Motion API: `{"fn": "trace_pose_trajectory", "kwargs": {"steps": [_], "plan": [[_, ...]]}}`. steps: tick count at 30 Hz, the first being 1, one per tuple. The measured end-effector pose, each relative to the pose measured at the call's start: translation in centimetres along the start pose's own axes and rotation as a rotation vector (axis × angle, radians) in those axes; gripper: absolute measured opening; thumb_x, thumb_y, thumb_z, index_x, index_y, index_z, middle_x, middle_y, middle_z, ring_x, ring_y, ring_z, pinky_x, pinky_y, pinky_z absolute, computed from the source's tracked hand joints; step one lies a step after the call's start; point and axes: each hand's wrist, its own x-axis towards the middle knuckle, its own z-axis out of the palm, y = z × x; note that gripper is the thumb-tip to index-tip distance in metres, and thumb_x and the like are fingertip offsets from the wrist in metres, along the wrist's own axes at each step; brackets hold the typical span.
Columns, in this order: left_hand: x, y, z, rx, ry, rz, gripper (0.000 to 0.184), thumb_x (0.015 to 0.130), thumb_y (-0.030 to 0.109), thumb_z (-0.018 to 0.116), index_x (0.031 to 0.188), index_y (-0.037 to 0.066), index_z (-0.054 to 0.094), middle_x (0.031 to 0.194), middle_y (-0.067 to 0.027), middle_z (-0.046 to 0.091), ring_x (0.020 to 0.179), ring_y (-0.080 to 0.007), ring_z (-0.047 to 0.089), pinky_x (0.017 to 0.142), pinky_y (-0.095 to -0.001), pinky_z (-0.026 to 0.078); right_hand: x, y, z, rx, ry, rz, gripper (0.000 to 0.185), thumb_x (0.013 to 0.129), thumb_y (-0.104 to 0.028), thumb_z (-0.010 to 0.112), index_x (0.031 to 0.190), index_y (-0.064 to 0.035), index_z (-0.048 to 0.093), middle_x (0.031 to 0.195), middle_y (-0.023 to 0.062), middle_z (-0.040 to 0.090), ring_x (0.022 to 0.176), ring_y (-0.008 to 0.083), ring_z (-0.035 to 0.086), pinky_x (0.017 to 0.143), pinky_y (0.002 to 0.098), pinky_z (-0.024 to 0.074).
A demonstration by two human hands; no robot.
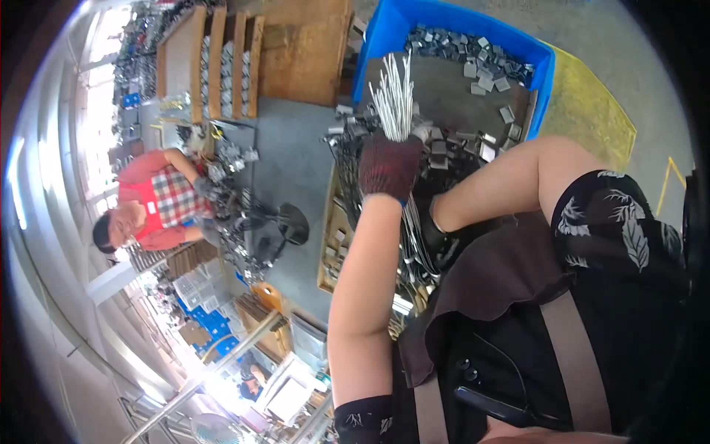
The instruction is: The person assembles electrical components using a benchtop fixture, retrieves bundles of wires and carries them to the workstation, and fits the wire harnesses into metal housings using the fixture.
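the left arm reaches forward, nearly straight, its gloved left hand (390, 169) a fist with fingers clenched round a bundle of silvery strands (396, 103); they fan out above the fist and trail below it. the right arm bends sharply at the elbow, bringing the right hand (429, 222) just beside the strands' lower length; i cannot tell how its fingers stand. the blue bin (545, 78) lies beyond.
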Motion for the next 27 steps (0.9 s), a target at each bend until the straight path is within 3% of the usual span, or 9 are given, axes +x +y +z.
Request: {"fn": "trace_pose_trajectory", "kwargs": {"steps": [7,10,12,15,17,20,23,25,27], "plan": [[-2.1,-3.8,-1.5,0.001,0.224,0.136,0.028,0.079,0.022,0.061,0.09,-0.002,0.065,0.081,-0.0161,0.068,0.073,-0.0265,0.066,0.066,-0.0382,0.05,-0.1,-0.8,-1.8,-0.091,0.24,-0.138,0.063,0.07,-0.035,0.074,0.121,-0.0034,0.056,0.119,0.0183,0.058,0.11,0.0325,0.054,0.099,0.0398,0.0389],[-4.4,-5.6,-3.9,-0.286,0.078,-0.188,0.032,0.08,0.025,0.061,0.098,-0.002,0.065,0.085,-0.0147,0.069,0.079,-0.0278,0.067,0.07,-0.0363,0.051,1.3,-1.8,-1.9,-0.117,0.269,-0.229,0.071,0.068,-0.037,0.076,0.126,-0.0036,0.053,0.123,0.0194,0.056,0.115,0.035,0.051,0.102,0.0398,0.0365],[-6.8,-5.3,-5.1,-0.378,0.291,0.026,0.018,0.079,0.02,0.061,0.071,0.004,0.062,0.06,-0.0046,0.062,0.052,-0.0145,0.058,0.049,-0.0301,0.045,0.5,-3.3,-4.4,0.221,0.11,-0.079,0.061,0.072,-0.033,0.077,0.12,-0.0071,0.051,0.118,0.017,0.057,0.109,0.0287,0.054,0.099,0.0358,0.0397],[-10.2,-1.5,-6.7,-0.306,0.352,0.045,0.025,0.08,0.027,0.065,0.073,0.004,0.064,0.064,-0.0052,0.064,0.058,-0.0152,0.061,0.053,-0.0312,0.047,3.8,-2.4,-1.4,0.312,0.124,-0.054,0.072,0.065,-0.027,0.083,0.125,-0.0072,0.048,0.121,0.0145,0.056,0.113,0.0247,0.053,0.099,0.0357,0.0394],[-9.4,-2.2,-6.7,-0.116,0.351,0.132,0.026,0.081,0.029,0.07,0.08,0.003,0.068,0.063,-0.004,0.063,0.064,-0.0144,0.063,0.061,-0.0316,0.05,5.4,-4.2,0.1,1.045,0.86,-0.141,0.064,0.073,-0.02,0.078,0.128,-0.0066,0.047,0.125,0.0093,0.054,0.116,0.0194,0.05,0.101,0.0359,0.038],[-11.0,-1.5,-8.6,-0.297,0.237,0.159,0.05,0.075,0.038,0.074,0.104,-0.001,0.062,0.092,-0.0151,0.069,0.09,-0.0291,0.067,0.076,-0.0383,0.05,4.8,-4.8,-1.5,1.056,0.802,-0.197,0.057,0.079,-0.014,0.071,0.129,-0.0045,0.046,0.129,0.0068,0.051,0.12,0.0161,0.045,0.103,0.0357,0.0364],[-12.3,-2.6,-10.5,-0.723,0.207,0.434,0.059,0.074,0.039,0.076,0.114,0.001,0.057,0.098,-0.0141,0.067,0.092,-0.0236,0.065,0.079,-0.0368,0.05,3.1,-8.4,-7.1,1.046,0.741,-0.311,0.052,0.084,-0.017,0.064,0.13,-0.0034,0.045,0.128,0.0093,0.052,0.116,0.0155,0.049,0.099,0.0341,0.0409],[-13.5,-5.6,-11.5,-0.824,0.312,0.574,0.047,0.078,0.011,0.072,0.12,0.002,0.052,0.107,-0.0063,0.062,0.098,-0.0165,0.059,0.087,-0.0322,0.048,1.0,-8.3,-10.7,1.265,0.704,-0.249,0.049,0.082,-0.015,0.062,0.127,-0.0017,0.048,0.118,0.0105,0.058,0.107,0.0155,0.056,0.092,0.0313,0.0452],[-14.6,-8.6,-12.6,-0.832,0.364,0.631,0.053,0.076,0.01,0.075,0.122,0.001,0.05,0.111,-0.007,0.06,0.101,-0.0171,0.058,0.09,-0.0328,0.046,-1.2,-9.9,-14.9,1.206,0.707,0.005,0.038,0.081,-0.015,0.059,0.116,-0.0007,0.054,0.099,0.0075,0.062,0.091,0.0154,0.061,0.083,0.0289,0.0485]]}}
